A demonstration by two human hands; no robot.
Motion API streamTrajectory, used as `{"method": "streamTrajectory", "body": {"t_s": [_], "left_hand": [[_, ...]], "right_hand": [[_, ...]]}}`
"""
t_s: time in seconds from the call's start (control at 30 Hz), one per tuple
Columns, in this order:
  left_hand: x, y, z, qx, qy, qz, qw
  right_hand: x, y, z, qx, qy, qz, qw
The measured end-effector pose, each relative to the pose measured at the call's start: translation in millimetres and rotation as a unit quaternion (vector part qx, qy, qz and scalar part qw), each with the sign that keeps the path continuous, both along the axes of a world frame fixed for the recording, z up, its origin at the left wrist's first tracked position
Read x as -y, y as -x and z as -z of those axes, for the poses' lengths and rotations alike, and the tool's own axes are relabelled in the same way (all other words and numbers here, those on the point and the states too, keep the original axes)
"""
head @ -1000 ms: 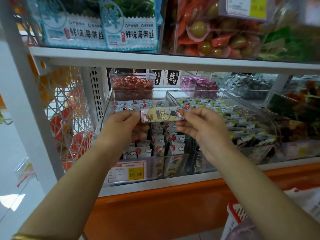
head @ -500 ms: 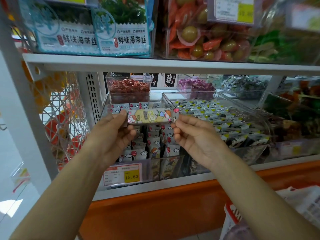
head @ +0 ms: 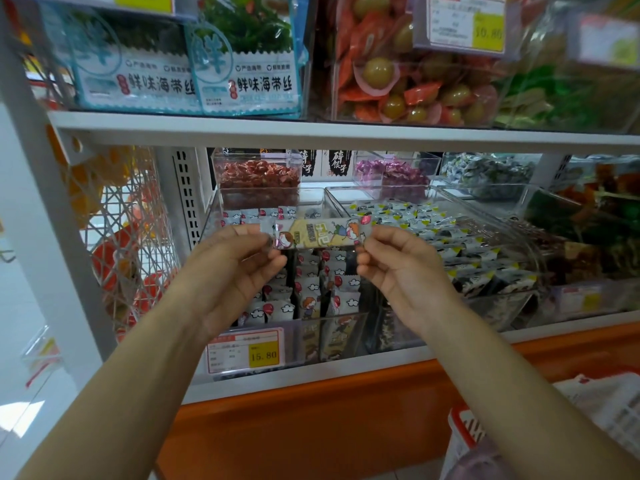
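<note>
Snack packet (head: 320, 233): long, thin, cartoon print, held level and lengthwise, just above the open top of the clear bin (head: 211, 216) on the lower shelf; not touching the bin or its stock.

Left hand (head: 235, 271): pinches the packet's left end at the crimped seal, fingers curled; right hand (head: 398, 268): pinches the right end the same way; right thumb contact is partly hidden behind the wrapper, so probably thumb against forefinger but can't confirm; both palms face roughly toward the camera, forearms reaching up from the bottom corners.

Below the packet: the bin holds more packets of the same print (head: 311, 292), white with red dots and clouds, stacked upright in rows; price label (head: 247, 351) on the bin front, yellow patch reads 15.80.

Right of it, touching side by side: a second clear bin with yellow-cornered packets (head: 460, 244), loosely heaped.

Behind: tub of red-wrapped sweets (head: 258, 174), tub of purple-wrapped sweets (head: 391, 173), both at the back of the same shelf.

Upper shelf (head: 311, 133): blue seaweed packs (head: 242, 64) on the left; orange and green wrapped snacks (head: 398, 84) beside them.

Left of the unit: white wire rack (head: 128, 237); under the shelf: orange base panel (head: 311, 410); bottom right: red and white basket (head: 464, 434), partly cut off by the frame.
</note>
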State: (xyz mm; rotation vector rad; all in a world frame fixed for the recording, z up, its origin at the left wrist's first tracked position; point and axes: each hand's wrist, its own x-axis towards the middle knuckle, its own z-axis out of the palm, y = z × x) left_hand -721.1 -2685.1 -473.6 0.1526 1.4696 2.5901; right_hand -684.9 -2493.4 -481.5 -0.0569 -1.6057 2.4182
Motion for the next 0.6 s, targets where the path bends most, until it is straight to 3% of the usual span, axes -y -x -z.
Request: {"method": "streamTrajectory", "body": {"t_s": [0.23, 0.4, 0.6], "left_hand": [[-4.2, -3.0, 6.4, -0.086, 0.164, -0.004, 0.983], [-4.3, -4.2, 2.9, -0.099, 0.164, -0.029, 0.981], [-3.4, -7.1, -0.4, -0.124, 0.199, -0.021, 0.972]], "right_hand": [[0.9, 1.6, 0.9, -0.035, -0.052, 0.038, 0.997], [3.2, 0.0, 4.5, -0.072, -0.205, 0.048, 0.975], [4.9, -0.5, 5.8, -0.066, -0.217, 0.022, 0.974]]}}
